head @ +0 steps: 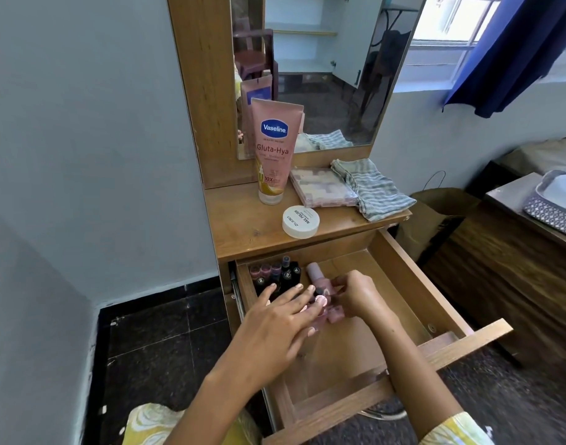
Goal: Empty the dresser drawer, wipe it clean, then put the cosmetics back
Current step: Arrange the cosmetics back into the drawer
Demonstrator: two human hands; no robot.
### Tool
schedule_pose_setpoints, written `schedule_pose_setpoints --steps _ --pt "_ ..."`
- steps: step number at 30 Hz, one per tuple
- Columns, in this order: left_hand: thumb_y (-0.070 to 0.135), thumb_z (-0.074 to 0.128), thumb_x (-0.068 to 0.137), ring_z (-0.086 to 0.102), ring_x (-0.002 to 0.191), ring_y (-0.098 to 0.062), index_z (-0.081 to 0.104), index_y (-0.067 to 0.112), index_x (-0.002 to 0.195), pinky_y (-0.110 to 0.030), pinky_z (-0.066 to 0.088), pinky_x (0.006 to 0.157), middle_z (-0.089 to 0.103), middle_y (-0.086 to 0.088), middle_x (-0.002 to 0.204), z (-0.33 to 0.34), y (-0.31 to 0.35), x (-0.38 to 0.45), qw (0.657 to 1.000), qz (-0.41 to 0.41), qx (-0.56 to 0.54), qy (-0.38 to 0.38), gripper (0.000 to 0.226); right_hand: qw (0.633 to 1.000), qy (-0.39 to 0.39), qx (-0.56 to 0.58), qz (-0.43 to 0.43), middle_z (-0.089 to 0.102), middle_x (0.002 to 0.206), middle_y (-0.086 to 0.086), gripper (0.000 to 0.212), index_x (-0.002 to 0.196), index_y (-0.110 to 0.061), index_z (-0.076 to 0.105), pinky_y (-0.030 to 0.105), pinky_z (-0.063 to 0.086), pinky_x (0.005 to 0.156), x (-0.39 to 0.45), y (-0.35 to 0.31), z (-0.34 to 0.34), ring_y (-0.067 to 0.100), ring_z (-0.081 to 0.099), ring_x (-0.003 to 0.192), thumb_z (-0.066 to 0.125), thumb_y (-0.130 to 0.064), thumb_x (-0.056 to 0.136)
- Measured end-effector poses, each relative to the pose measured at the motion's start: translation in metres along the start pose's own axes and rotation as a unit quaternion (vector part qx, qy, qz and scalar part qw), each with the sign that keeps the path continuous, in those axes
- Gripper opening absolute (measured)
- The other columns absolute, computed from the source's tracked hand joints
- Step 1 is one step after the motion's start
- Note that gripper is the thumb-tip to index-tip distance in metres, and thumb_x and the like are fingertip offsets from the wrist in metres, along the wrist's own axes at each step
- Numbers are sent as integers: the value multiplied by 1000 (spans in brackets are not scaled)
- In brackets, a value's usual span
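both hands work in the open drawer (pixel 413 284), right hand (pixel 355 295) fingers pinching a pink bottle (pixel 320 281), left hand (pixel 275 322) fingers straight over small pink jars (pixel 334 313), likely lining cosmetics up beside dark bottles (pixel 275 274); lotion tube (pixel 273 149), cloth (pixel 371 187) remain on worktop (pixel 243 226).
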State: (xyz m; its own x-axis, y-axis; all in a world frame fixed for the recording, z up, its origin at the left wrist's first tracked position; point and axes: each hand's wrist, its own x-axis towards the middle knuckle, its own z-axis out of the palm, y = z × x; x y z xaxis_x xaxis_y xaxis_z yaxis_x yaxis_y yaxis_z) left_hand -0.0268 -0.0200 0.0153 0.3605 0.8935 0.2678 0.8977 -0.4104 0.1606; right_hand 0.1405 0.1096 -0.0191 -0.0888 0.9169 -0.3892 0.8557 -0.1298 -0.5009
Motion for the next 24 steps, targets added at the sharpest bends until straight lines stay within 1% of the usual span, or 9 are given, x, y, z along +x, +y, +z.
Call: schedule_pose_setpoints --steps 2,4,6,8,11,13,17,21,24 --pt "33 63 80 54 119 -13 57 26 125 -37 34 97 60 3 126 1 0 -1 1000 1 -4 0 47 1000 -1 -5 -4 64 109 14 32 116 -16 66 36 57 77 0 0 1 28 65 89 66 -12 84" --pt "33 64 81 52 121 -13 56 25 127 -36 32 98 59 2 128 2 1 -2 1000 -3 -3 -10 47 1000 -3 -17 -13 64 105 13 30 116 -15 65 34 57 72 -2 -1 2 25 65 84 65 -12 86" --pt "38 47 89 42 128 -9 51 26 131 -34 24 103 52 3 135 0 2 -2 999 -16 -21 -32 44 999 -5 -39 -23 64 98 9 26 113 -13 66 29 51 65 -3 -3 1 22 62 80 64 -15 87" --pt "49 25 93 21 136 -2 39 29 138 -29 8 110 33 8 146 -5 4 0 995 -34 -85 -40 51 998 0 -59 -28 64 91 7 21 107 -13 68 28 46 64 -6 -5 -2 21 61 80 63 -22 88" --pt "62 8 90 4 138 6 25 32 141 -19 -6 111 15 16 149 -13 -1 8 988 -55 -143 -1 61 997 44 -66 -20 68 95 6 22 101 -15 69 35 54 74 -17 -6 -9 24 65 87 64 -32 88" --pt "63 8 90 6 139 5 24 30 141 -21 0 113 15 15 150 -22 -11 21 985 -77 -152 29 64 986 148 -67 -43 70 95 5 18 96 -16 70 37 55 74 -28 -9 -19 24 66 87 65 -30 87" --pt "50 28 94 17 142 -14 35 22 142 -39 14 115 21 1 153 -26 -34 52 991 -106 -47 74 56 932 321 2 -168 69 88 1 10 89 -14 71 32 52 67 -40 -31 -38 20 64 81 65 -21 86" --pt "34 47 95 13 143 -22 25 26 147 -41 12 114 16 -6 156 -17 -40 76 995 -94 40 14 56 886 377 0 -268 66 106 3 21 102 -13 70 32 53 72 -24 -57 -48 22 65 89 64 -5 84" --pt "23 64 85 40 129 -31 46 20 137 -44 30 105 44 -15 140 -18 -42 84 995 -78 45 39 55 868 387 -43 -307 65 114 4 34 110 -11 68 37 54 77 -4 -71 -55 24 62 103 67 2 79"
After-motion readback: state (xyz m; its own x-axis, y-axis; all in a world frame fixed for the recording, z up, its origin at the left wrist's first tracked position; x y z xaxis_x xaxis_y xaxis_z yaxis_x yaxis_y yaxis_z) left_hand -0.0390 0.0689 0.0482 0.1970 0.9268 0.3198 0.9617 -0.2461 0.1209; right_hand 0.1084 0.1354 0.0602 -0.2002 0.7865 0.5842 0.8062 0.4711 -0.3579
